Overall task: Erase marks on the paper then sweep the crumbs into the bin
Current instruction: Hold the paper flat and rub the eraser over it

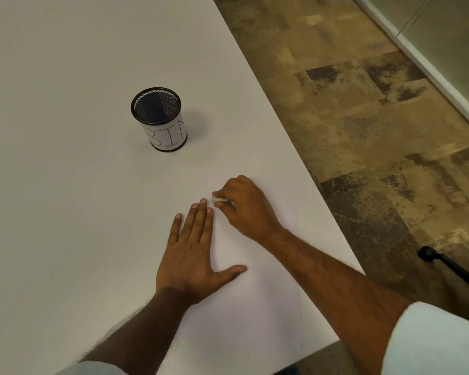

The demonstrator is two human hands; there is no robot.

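Pinching an eraser (219, 200), right hand (245, 208) curls beside flat left hand (191, 255).

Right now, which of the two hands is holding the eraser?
The right hand, fingers curled around the small white eraser on the paper. The left hand just lies flat and open, pinning the sheet.
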